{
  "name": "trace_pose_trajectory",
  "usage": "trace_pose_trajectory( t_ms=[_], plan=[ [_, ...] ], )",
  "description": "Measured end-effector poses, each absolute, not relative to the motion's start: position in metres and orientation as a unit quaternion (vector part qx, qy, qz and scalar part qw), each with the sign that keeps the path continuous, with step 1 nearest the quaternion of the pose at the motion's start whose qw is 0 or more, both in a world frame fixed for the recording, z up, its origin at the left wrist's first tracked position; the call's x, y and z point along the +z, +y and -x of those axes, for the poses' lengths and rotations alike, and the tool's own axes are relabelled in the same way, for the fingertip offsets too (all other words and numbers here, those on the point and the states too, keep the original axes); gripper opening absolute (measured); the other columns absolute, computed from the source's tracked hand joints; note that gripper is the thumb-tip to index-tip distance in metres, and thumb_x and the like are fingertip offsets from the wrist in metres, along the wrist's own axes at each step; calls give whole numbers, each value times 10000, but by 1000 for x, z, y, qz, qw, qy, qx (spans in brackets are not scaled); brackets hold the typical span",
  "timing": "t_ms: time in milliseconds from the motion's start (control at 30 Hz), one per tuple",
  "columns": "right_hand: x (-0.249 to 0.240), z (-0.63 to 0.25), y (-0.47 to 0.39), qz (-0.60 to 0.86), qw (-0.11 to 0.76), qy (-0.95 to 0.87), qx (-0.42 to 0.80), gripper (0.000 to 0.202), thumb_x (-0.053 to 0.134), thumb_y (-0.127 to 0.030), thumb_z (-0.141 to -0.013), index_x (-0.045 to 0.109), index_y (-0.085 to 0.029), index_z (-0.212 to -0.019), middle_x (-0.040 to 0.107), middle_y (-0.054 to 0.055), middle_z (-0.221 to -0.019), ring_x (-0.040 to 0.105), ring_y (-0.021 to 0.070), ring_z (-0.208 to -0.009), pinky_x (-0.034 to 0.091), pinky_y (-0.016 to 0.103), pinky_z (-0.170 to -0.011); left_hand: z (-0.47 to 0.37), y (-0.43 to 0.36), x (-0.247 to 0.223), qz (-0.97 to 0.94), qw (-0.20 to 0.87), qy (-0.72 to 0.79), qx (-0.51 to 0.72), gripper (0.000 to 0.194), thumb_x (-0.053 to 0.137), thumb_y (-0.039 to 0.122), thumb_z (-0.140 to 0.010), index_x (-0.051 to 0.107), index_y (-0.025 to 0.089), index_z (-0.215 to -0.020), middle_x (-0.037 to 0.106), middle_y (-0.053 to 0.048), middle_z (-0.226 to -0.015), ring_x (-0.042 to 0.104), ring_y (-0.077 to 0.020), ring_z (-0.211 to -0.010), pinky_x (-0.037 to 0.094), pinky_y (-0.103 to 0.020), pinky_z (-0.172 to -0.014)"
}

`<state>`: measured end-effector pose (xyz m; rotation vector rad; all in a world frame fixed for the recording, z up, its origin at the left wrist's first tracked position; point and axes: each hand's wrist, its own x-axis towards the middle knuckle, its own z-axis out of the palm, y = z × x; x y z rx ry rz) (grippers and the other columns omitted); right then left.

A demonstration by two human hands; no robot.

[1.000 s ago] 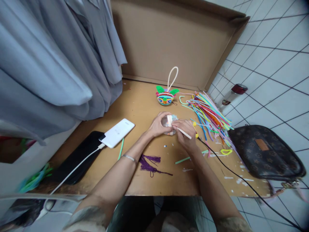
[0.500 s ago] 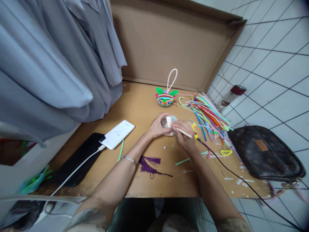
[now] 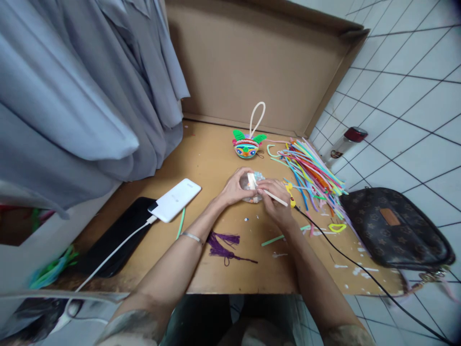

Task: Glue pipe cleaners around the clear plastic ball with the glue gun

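My left hand curls around a small clear, rounded piece with pale blue and orange bits; it looks like plastic. Against its top, my right hand pinches a white pipe cleaner, whose free end sticks out to the right past the fingers. A short white strip lies across the clear piece, and whether it belongs to the same pipe cleaner I cannot tell. Behind the hands sits a colourful animal-head ornament with green ears and a white loop. A purple tassel lies closer to me.
On the right are a pile of coloured pipe cleaners, a yellow glue gun with a black cord, and a brown patterned bag. A white phone on a cable lies left. Cardboard stands behind; grey cloth hangs left.
Almost nothing differs. The white pipe cleaner's free end has shifted very slightly to the right and down; both hands keep their hold.
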<state>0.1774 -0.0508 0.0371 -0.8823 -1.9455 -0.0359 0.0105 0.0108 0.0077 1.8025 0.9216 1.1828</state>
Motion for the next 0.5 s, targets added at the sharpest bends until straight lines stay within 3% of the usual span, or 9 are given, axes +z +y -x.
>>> trace_pose_trajectory(
  t_ms=[500],
  plan=[
    [34,-178,-49,347,474,-809,-29,138,533,-209,-962,664,-225,-922,748,57,-927,681,201,-918,501,382,-804,-9,11,11,-710,400,357,457,565,765,261,-597,594,175,-1129,657,-63,-1138,632,-245,-1068,496,-389,-1003]
  ],
)
